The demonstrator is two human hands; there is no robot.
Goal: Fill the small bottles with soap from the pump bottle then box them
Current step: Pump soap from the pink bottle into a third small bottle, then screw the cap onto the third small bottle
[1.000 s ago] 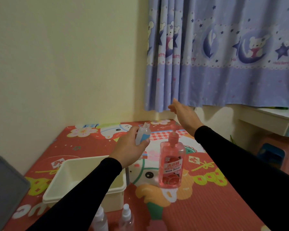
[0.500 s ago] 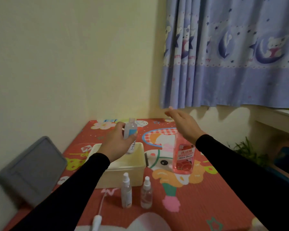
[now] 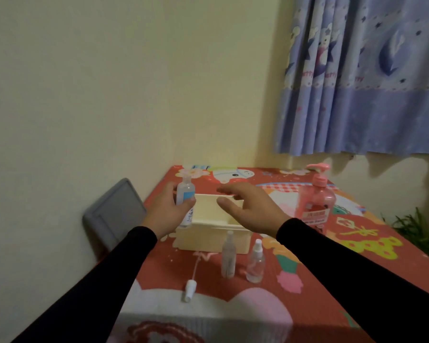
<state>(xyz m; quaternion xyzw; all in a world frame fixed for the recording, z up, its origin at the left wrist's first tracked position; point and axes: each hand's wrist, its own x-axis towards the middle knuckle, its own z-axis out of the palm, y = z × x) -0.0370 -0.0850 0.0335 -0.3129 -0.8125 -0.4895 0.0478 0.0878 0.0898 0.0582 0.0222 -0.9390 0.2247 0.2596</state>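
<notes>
Head view, left hand [image 3: 167, 214]: fingers wrapped round small bottle [image 3: 185, 198], upright above box [image 3: 212, 227].
Right hand [image 3: 252, 209]: fingers spread, empty, over box.
Handling: light, probably slick plastic; grip mid-body.
Pump bottle [image 3: 316, 203]: standing at right.

Open top of cream plastic box [image 3: 209, 240]: partly covered by right hand [image 3: 248, 209] held flat above it. Left hand [image 3: 167, 211] with small clear blue-labelled bottle [image 3: 185, 194] over left rim. Two clear spray bottles [image 3: 242, 258] upright just before front wall block low approach. Loose white spray cap with tube [image 3: 190, 289] on mat, front left. Pink pump bottle [image 3: 316, 205] right of box, gap between. Grey lid [image 3: 114, 214] leans left against wall.
</notes>
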